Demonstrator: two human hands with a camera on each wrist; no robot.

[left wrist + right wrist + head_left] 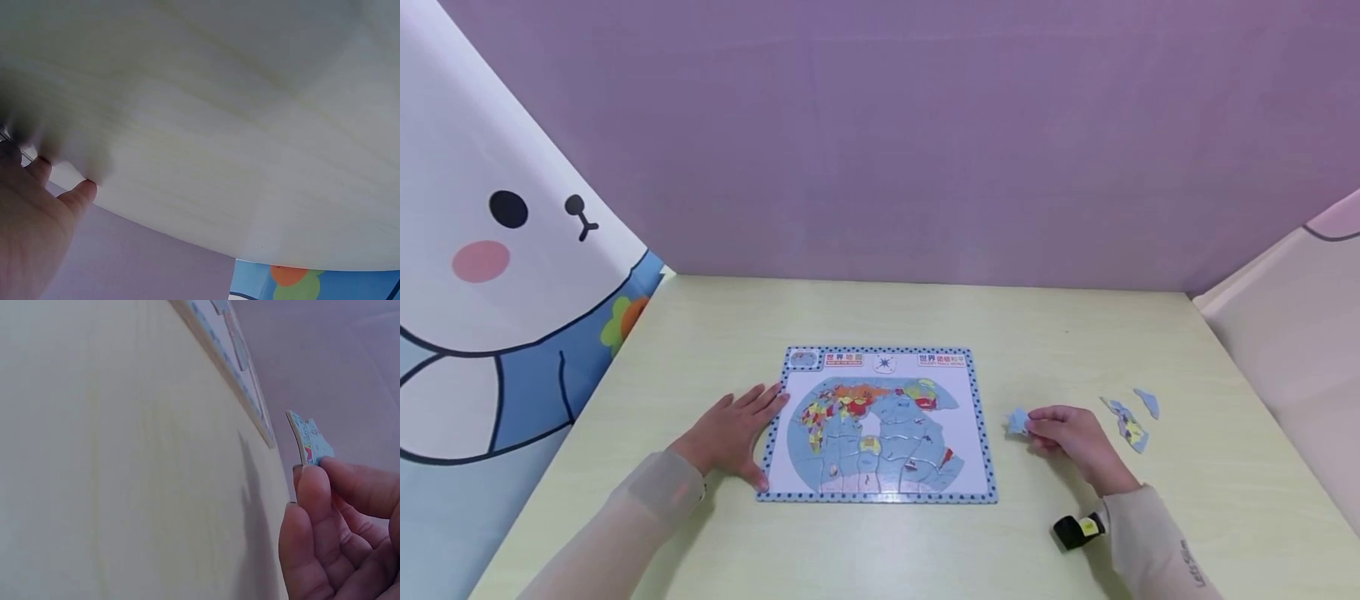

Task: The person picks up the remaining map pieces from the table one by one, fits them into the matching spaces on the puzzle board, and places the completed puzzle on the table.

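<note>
A world-map jigsaw puzzle point(880, 425) with a blue dotted border lies on the table, most of its map filled and white gaps showing at the middle and right. My left hand point(737, 433) rests with spread fingers along the puzzle's left edge; in the left wrist view only part of that hand point(37, 219) shows. To the right of the board, my right hand point(1078, 442) pinches a light-blue puzzle piece point(1018, 422) between thumb and fingers. The right wrist view shows this piece point(312, 439) held above the table, its thin edge and a small red-yellow print visible.
Several loose puzzle pieces point(1127, 427) lie on the table point(880, 550) right of my right hand. A black wrist device point(1075, 531) sits by the right sleeve. A purple backdrop point(925, 150) rises behind the table, and a cartoon-printed cloth point(512, 333) hangs at left.
</note>
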